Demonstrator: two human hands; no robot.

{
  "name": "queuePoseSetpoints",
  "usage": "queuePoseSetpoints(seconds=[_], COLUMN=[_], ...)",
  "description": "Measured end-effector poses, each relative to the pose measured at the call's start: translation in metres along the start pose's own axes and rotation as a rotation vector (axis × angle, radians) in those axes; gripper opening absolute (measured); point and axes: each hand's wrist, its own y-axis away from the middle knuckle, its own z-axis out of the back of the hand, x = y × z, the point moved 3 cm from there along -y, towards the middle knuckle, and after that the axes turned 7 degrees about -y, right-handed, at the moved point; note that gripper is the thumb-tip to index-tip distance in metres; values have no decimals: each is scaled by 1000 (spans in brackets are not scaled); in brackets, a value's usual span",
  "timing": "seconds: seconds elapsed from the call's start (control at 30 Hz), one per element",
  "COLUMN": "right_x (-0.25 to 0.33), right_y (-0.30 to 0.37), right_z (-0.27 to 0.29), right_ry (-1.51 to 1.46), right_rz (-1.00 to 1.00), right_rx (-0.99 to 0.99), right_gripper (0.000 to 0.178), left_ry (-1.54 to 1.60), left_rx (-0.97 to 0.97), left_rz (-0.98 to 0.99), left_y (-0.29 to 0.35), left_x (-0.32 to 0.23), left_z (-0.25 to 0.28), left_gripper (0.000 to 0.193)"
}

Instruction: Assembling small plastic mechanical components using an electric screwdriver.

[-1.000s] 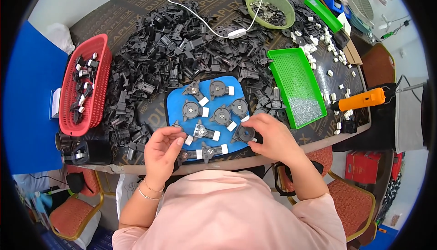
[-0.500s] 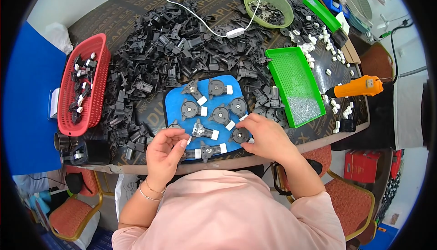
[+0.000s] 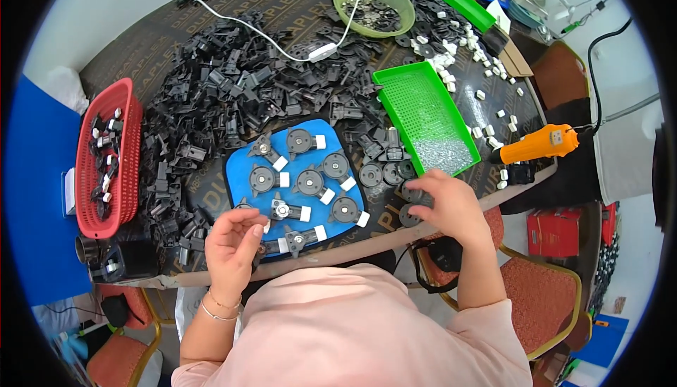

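A dark, printed table [image 3: 127, 70] fills this white-walled room, loaded with black plastic! At the right hand [image 3: 451, 207], thumb and fingers spread around black discs [image 3: 407, 216] near the table's front edge; whether they grip one, I can't tell. Over to the left hand [image 3: 233, 246]: fingers loosely curled, thumb apart, by the lower left corner of the blue mat [image 3: 240, 175]. White-tipped black assemblies [image 3: 345, 210] lie spread across that mat. Beyond it, a heap of black parts [image 3: 240, 77]; rightward, a green tray [image 3: 423, 105]; far left, a red basket [image 3: 130, 154]; far right, an orange power tool [image 3: 539, 145].
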Motion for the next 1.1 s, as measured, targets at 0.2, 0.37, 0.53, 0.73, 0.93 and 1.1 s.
queuePoseSetpoints(seconds=[0.2, 0.37, 0.53, 0.73, 0.93, 1.1], right_x=[0, -5, 2, 9, 6, 29], right_y=[28, 32, 38, 38, 31, 25], right_z=[-14, -34, -38, -36, -56, -44], right_ry=[202, 200, 19, -89, 7, -273], right_rz=[-238, -349, -121, -204, -243, -70], right_rx=[68, 2, -136, -137, -199, -272], right_gripper=[48, 47, 48, 51, 47, 47], left_ry=[-10, -52, -35, -43, 15, 2], left_rx=[58, 41, 38, 26, 32, -6], left_rz=[-15, -6, -15, -4, -11, -20], left_y=[-3, 1, 6, 13, 19, 21], left_x=[-8, -6, -7, -6, -3, -2], left_z=[-20, -16, -17, -11, -2, 10], left_gripper=[20, 19, 20, 20, 23, 22])
